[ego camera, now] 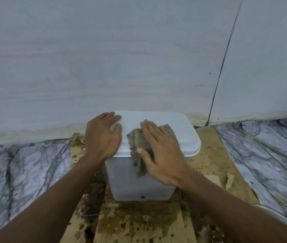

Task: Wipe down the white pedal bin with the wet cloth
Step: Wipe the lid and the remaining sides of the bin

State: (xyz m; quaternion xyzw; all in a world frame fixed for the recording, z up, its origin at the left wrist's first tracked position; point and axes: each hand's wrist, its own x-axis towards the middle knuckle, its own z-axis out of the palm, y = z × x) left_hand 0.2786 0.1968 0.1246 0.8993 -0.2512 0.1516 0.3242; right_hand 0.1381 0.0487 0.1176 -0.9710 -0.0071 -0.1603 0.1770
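Note:
The white pedal bin (139,183) stands against the wall with its lid (179,127) shut. A grey-green wet cloth (139,137) lies across the lid's front and hangs down over the bin's front face. My right hand (160,151) lies flat on the cloth with fingers spread, pressing it to the lid. My left hand (104,135) grips the lid's left edge, fingers on top and thumb bent over the rim. No pedal shows.
The bin sits on stained, wet cardboard (139,221) laid over a marble-patterned floor (25,172). A pale wall (121,58) rises right behind it, with a dark vertical seam (223,64) at the right. A curved grey rim (279,216) shows at lower right.

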